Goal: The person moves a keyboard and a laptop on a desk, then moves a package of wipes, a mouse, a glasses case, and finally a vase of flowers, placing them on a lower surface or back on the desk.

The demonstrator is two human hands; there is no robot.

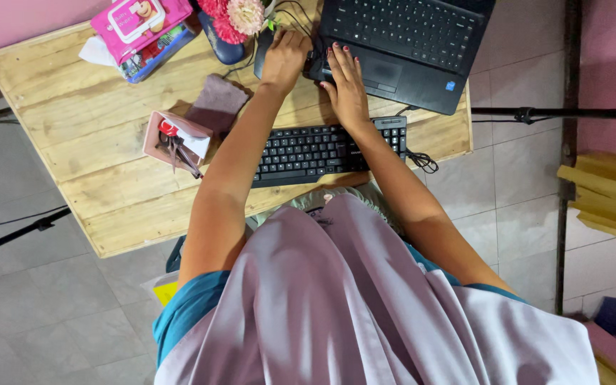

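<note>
My left hand is curled over a black cable and a dark object at the left side of the black laptop; what lies under the fingers is hidden. My right hand lies on the laptop's near left corner, with the fingers across the palm rest and the thumb at the edge. A black keyboard sits under my right forearm near the front edge of the wooden desk.
A pink wipes pack, pink flowers, a purple cloth and a pink box of pens stand on the desk's left half. Black stand legs cross the tiled floor at the left, and a black pole runs at the right.
</note>
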